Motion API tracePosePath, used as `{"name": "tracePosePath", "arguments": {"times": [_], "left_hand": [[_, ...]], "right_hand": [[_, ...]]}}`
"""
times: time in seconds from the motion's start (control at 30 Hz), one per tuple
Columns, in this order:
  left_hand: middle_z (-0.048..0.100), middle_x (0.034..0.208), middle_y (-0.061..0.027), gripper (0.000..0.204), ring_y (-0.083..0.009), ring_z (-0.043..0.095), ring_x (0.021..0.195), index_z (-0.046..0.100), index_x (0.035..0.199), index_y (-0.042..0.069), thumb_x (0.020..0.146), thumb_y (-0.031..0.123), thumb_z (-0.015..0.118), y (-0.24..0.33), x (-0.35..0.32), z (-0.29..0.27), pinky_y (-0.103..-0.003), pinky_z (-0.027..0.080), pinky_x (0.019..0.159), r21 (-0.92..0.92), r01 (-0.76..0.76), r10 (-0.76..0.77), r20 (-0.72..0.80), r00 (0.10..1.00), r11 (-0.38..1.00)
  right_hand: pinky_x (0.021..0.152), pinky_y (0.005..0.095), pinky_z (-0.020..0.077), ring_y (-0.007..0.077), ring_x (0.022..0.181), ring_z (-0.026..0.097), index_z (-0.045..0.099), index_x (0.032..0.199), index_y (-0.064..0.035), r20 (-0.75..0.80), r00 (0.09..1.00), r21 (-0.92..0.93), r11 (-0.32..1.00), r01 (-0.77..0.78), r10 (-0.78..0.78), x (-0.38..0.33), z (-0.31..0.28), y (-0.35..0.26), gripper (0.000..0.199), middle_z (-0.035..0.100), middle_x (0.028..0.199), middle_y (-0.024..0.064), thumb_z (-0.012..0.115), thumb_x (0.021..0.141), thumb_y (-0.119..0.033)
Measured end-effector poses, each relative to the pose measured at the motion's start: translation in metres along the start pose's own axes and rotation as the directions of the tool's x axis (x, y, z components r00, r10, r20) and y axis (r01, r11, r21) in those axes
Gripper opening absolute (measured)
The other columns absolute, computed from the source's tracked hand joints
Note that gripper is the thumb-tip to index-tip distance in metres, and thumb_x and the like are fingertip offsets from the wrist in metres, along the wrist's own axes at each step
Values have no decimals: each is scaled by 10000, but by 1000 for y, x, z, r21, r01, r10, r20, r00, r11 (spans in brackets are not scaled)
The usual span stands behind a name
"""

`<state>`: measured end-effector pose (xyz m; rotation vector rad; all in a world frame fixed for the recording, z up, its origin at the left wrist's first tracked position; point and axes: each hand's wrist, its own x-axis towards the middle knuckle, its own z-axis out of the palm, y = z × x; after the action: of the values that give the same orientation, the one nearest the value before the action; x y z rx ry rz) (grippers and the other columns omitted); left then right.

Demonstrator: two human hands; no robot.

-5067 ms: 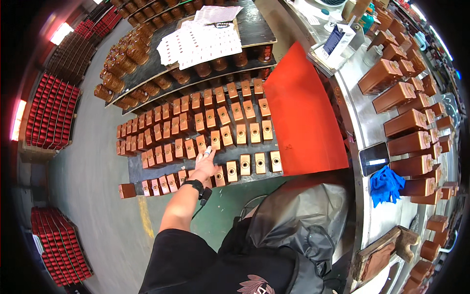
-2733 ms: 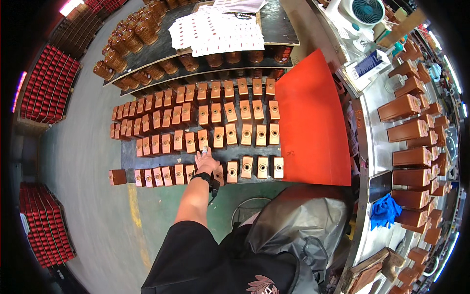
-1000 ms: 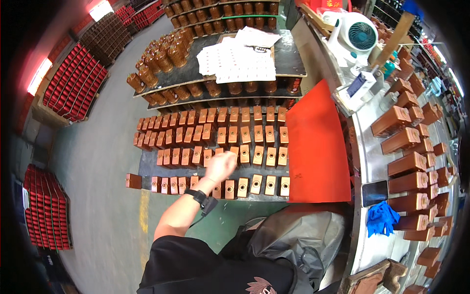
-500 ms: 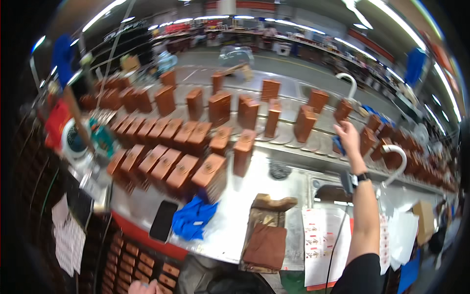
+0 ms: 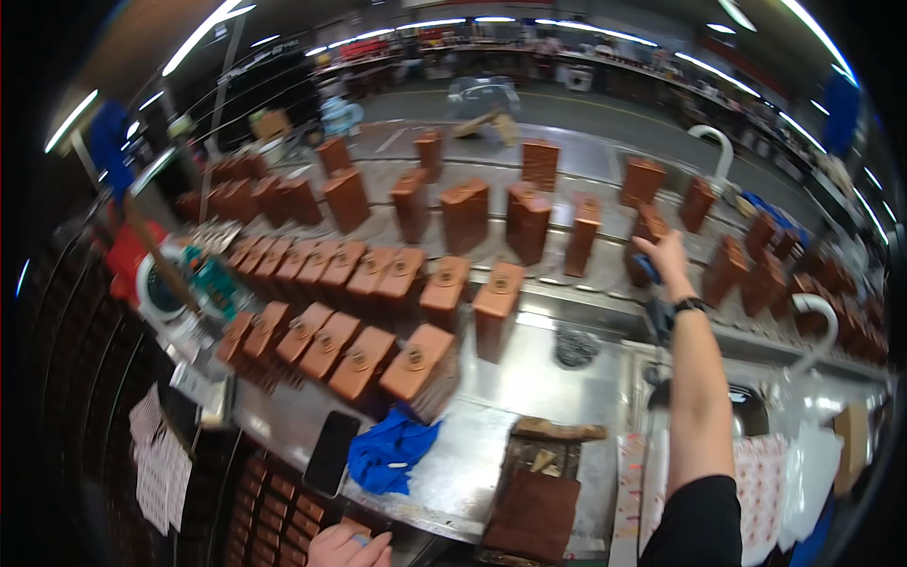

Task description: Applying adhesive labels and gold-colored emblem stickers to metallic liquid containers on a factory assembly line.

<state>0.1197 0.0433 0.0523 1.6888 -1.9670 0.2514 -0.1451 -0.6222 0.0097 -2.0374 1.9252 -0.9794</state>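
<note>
My right hand reaches far over the steel bench, a black watch on its wrist. Its fingers lie against an upright brown leather-coloured block; a small blue thing shows under the palm. Whether the hand grips either is unclear. My left hand sits at the bottom edge, fingers curled around something small and pale that is mostly hidden. Several more brown blocks stand in rows, such as one at the near row's end.
A blue cloth and a black phone lie at the bench's front edge. A brown open box stands to their right, a grey wire pad beyond. White hooked pipes rise at the right. A red and white device stands left.
I have turned from the floor trays of small brown pieces to the bench. My right arm now stretches out to a standing block and has moved slightly closer over the last half second.
</note>
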Motion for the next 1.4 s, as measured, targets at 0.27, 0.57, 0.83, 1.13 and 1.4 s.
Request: {"name": "tracePosePath", "arguments": {"times": [0.27,0.57,0.83,1.13,1.4], "left_hand": [[550,683,-25,283,-243,574,642,736,1037,73,771,147,796,-14,33,40,-352,473,584,-125,-81,85,26,996,989],[333,1566,-209,895,-350,462,1338,199,1604,31,943,416,663,39,128,85,-461,379,1119,-912,106,84,151,985,396],[328,1612,-123,1249,-223,308,1488,174,1611,33,765,863,571,132,84,142,-386,250,1214,-578,560,624,109,774,-594],[480,1486,-98,1319,-220,465,1391,248,1590,58,643,869,676,100,47,134,-386,378,1155,-511,627,548,319,773,-588],[445,1526,-165,1204,-362,479,1388,282,1591,97,719,876,573,87,37,165,-469,421,1136,-169,632,583,264,768,-756]], "right_hand": [[825,373,519,261,893,687,627,1139,20,-60,983,154,971,181,-173,-3,-76,76,583,704,940,154,821,816,-426],[982,293,453,136,1137,586,515,1361,13,350,792,682,716,150,-500,-228,-317,-37,843,611,1237,60,788,784,-540],[958,326,513,182,1102,646,543,1297,71,669,650,705,584,-402,-360,-393,-290,-29,1046,655,1213,114,874,643,-675],[562,207,469,71,652,615,444,1487,9,858,427,510,560,-652,-285,-429,-234,-27,1015,712,1057,52,844,752,-566],[456,194,356,47,522,500,443,1491,-17,824,384,544,394,-741,-416,-423,-192,-13,749,680,915,-8,757,901,-355]]}}
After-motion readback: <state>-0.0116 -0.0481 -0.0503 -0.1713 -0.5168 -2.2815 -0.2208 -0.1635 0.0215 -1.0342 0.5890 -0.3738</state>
